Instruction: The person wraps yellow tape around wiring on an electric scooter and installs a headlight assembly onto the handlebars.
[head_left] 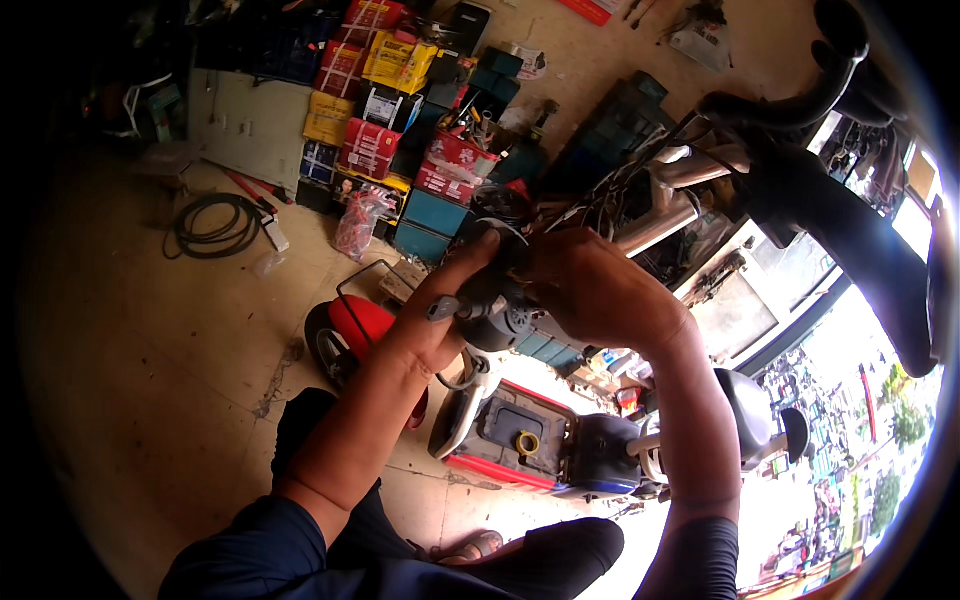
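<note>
A dark housing [497, 325] with a round, slotted end is between my hands, above the front of a small scooter. A key with a dark head [440, 309] sticks out from its left side. My left hand [455, 290] is wrapped around the housing's left side, thumb stretched up along it. On the other side, my right hand [595, 285] has its fingers curled in against the housing's upper part. Those fingertips are hidden in shadow, so what they pinch does not show. Below lies the scooter's footboard [500, 412], with a yellow ring [527, 442] on it.
Stacked battery boxes [370, 148] and a red carton of tools [457, 165] stand along the far side. A coiled hose [213, 226] lies on the floor at left. Another vehicle's black handlebar [850, 220] juts in at upper right. A red fender and wheel [335, 335] are beside my left forearm.
</note>
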